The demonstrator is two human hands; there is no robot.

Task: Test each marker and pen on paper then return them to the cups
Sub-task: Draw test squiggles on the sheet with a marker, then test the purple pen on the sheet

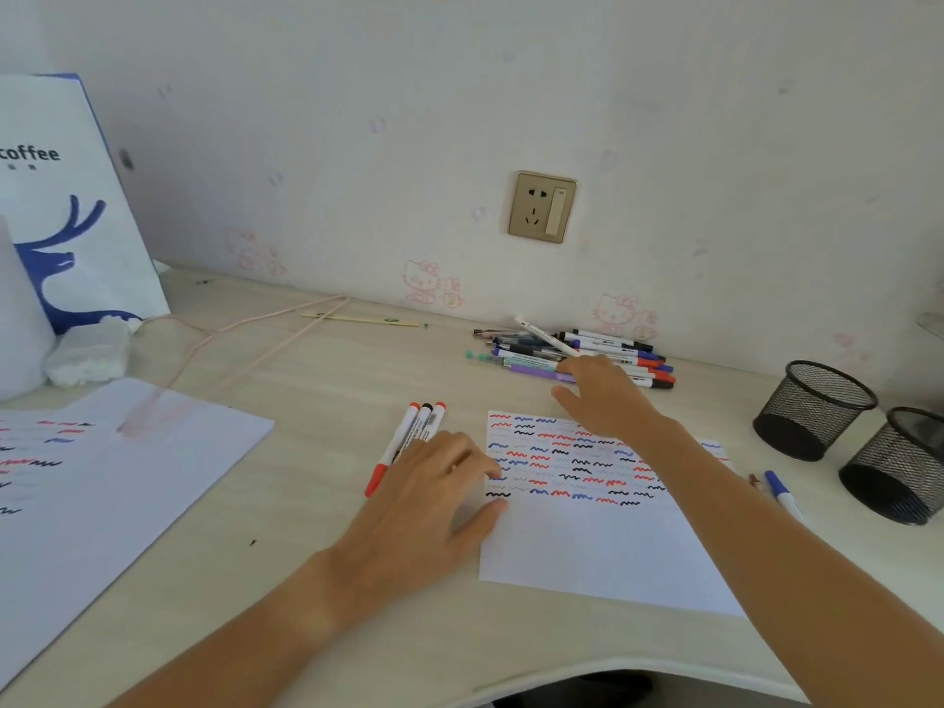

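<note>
Head cam, our left hand (429, 495) flat with fingers spread on squiggle-covered paper (603, 534), right hand (605, 396) pinching a white marker (544, 336) off the pile (587, 357), two mesh cups (812, 408) on the worktop (306, 554)

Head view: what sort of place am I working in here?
Probably a home desk, perhaps in a child's room: a pale wooden desktop against a wall with pink cartoon cat stickers, a gold wall socket, and two black mesh pen cups.
</note>
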